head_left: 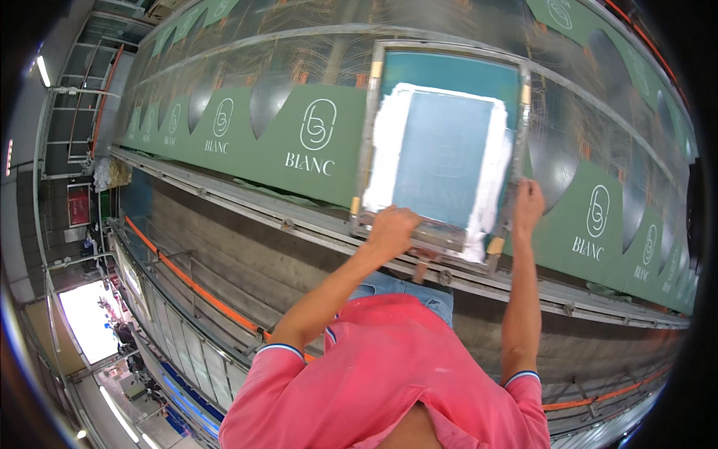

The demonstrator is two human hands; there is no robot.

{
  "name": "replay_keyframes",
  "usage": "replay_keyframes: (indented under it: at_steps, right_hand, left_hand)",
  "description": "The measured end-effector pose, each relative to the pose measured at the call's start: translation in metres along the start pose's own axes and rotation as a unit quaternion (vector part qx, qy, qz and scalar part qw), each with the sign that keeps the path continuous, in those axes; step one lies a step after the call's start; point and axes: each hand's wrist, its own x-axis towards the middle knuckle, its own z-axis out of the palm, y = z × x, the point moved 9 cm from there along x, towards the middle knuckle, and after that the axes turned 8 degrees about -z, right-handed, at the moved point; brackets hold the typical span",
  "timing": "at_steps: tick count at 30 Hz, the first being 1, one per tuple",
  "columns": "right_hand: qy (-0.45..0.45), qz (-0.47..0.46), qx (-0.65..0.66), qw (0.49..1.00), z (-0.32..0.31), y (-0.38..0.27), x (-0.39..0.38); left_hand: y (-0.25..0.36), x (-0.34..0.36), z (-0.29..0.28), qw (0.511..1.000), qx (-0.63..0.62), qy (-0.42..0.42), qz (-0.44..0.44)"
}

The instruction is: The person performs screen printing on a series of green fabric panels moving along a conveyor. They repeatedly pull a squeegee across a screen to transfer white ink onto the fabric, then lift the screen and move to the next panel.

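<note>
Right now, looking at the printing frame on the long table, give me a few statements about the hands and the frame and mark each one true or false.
1. The left hand grips the near edge of the screen frame. True.
2. The right hand hangs free, away from the frame. False: it holds the frame's right side near the lower corner.
3. White ink rings the blue-grey mesh panel. True.
4. The fabric under the frame is red. False: it is green with white logos.
5. The frame lies on the long table. True.
</note>
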Motion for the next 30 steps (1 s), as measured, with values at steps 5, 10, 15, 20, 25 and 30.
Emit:
replay_keyframes:
  at_steps: [5,10,15,20,25,30]
  right_hand:
    - [0.007,0.017,0.061,0.998,0.153,-0.088,-0.05]
    - [-0.011,0.063,0.097,0.993,0.234,-0.138,-0.102]
    - [0.012,0.075,0.055,0.996,0.254,-0.147,-0.104]
    - [0.006,0.08,-0.017,0.997,0.257,-0.147,-0.1]
    - [-0.032,0.117,-0.07,0.99,0.262,-0.153,-0.101]
    - [-0.033,0.105,-0.043,0.993,0.268,-0.159,-0.101]
  left_hand:
    - [-0.15,-0.038,-0.074,0.984,0.068,0.145,0.077]
    - [-0.241,-0.054,-0.104,0.991,0.116,0.002,0.068]
    - [-0.23,0.0,-0.15,0.93,0.239,-0.012,0.28]
    - [-0.199,0.06,-0.136,0.814,0.322,0.01,0.483]
    - [-0.156,0.12,-0.119,0.756,0.303,-0.006,0.58]
    - [-0.153,0.151,-0.109,0.785,0.252,-0.052,0.563]
